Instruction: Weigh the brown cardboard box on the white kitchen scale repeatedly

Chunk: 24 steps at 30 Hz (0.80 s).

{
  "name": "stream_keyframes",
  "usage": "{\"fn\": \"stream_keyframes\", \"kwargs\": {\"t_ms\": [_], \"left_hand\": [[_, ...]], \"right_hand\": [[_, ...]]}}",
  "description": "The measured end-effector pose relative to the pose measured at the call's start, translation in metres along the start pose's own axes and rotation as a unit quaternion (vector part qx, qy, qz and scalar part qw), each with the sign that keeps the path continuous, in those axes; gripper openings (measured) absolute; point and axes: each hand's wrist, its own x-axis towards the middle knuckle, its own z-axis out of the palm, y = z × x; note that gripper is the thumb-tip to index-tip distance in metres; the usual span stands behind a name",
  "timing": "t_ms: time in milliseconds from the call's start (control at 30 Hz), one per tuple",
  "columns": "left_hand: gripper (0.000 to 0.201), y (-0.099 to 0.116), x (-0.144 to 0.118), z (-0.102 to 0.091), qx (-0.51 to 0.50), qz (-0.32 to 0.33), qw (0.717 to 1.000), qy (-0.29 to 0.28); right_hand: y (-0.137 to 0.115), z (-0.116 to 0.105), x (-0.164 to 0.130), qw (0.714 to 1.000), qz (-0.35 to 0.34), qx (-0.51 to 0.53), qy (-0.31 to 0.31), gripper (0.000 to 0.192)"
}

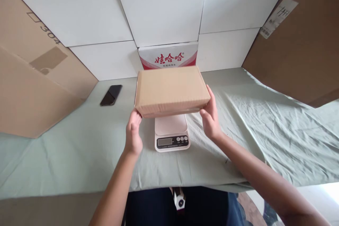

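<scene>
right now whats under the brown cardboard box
A white digital kitchen scale sits under the closed brown cardboard box, on the pale green cloth. Its display and buttons show in front; the box covers the rear of the platform, so contact cannot be told.

Person, own body as seen from the head camera: two forearms, bare from wrist to the lower frame edge, no sleeves in view; left hand (133,135) and right hand (210,116) bare, no gloves; no rings, watch or bands discernible at this size; lower body clad in dark navy fabric, plain, visible between the forearms; a patch of lighter blue cloth, denim-like, at the right side of the lap; no markings seen.
</scene>
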Motion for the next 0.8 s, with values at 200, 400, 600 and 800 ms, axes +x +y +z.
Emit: {"fn": "stream_keyframes", "kwargs": {"t_ms": [200, 400, 600, 800], "left_hand": [[0.085, -0.040, 0.086, 0.031, -0.056, 0.004, 0.998, -0.002], [0.092, -0.089, 0.096, 0.023, -0.075, -0.064, 0.994, 0.038], [0.094, -0.094, 0.094, 0.020, -0.071, -0.070, 0.994, 0.042], [0.094, -0.090, 0.101, 0.006, -0.054, -0.084, 0.992, 0.081]], "right_hand": [[0.043, 0.019, 0.075, 0.999, -0.011, 0.045, 0.005, 0.102], [0.091, 0.031, 0.071, 0.995, 0.063, 0.071, -0.021, 0.105], [0.094, 0.028, 0.067, 0.996, 0.072, 0.047, -0.007, 0.089], [0.112, 0.016, 0.068, 0.997, 0.068, 0.005, 0.041, 0.087]]}}
